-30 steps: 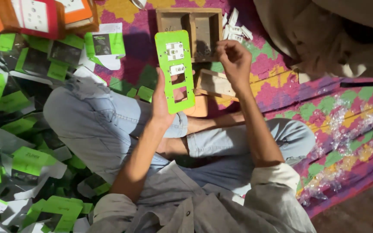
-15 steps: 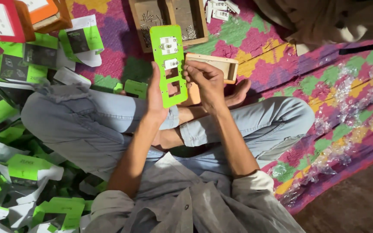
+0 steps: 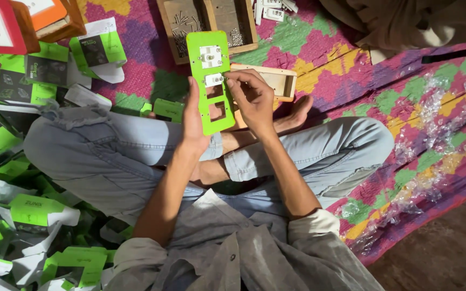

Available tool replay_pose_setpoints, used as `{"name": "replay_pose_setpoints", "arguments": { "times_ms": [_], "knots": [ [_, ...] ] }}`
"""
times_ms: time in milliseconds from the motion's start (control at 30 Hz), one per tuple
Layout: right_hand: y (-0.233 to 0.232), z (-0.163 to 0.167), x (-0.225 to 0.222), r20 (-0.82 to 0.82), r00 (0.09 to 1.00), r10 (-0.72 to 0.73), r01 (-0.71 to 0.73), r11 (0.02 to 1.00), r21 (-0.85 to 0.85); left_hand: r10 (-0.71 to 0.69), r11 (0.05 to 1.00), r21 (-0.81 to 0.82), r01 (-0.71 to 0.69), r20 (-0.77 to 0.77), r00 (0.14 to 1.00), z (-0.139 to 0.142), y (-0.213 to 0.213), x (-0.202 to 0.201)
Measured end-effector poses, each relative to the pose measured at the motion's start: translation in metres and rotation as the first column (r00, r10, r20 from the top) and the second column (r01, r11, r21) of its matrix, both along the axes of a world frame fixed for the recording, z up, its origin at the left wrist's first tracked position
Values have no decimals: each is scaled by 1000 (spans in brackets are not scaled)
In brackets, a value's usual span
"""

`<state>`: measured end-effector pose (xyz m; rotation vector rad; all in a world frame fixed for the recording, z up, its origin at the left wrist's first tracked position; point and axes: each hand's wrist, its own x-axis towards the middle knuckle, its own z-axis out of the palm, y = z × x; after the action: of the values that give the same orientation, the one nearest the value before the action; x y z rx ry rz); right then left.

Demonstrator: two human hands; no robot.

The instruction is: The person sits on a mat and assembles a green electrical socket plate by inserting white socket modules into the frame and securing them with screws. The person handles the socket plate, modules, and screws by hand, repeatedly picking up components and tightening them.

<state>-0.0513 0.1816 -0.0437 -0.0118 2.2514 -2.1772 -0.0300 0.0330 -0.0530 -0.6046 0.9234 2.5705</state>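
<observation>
my left hand grips a green card upright at upper centre. my right hand has fingertips pinched on a white part in it. behind, a wooden tray holds small metal bits; a smaller box lies beside.

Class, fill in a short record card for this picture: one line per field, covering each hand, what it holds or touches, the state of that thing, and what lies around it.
Left hand: holds green plate upright by its edge
Right hand: fingertips pinch white insert in the plate's second opening
Plate: top two openings filled, lower two empty
Behind: wooden tray, small wooden box
Left side: heap of green packets
Floor: patterned mat
</observation>
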Motion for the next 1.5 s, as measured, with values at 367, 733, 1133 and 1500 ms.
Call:
{"name": "replay_pose_setpoints", "arguments": {
  "times_ms": [367,733,1133,1500],
  "knots": [
    [-3,0,0,-28,1000,-9,9,1000,5,-28,989,145,26,9,1000,14,-2,-2],
    [-4,31,-2,-325,945,34,121,888,444,-22,1000,-19,22,28,999,4,1,3],
    [3,29,-4,-459,869,183,149,788,597,-59,988,-146,54,-28,998,18,-2,3],
    [3,22,-6,-449,891,65,195,838,509,-107,994,-4,107,-42,993,24,-3,-1]
  ]
}}
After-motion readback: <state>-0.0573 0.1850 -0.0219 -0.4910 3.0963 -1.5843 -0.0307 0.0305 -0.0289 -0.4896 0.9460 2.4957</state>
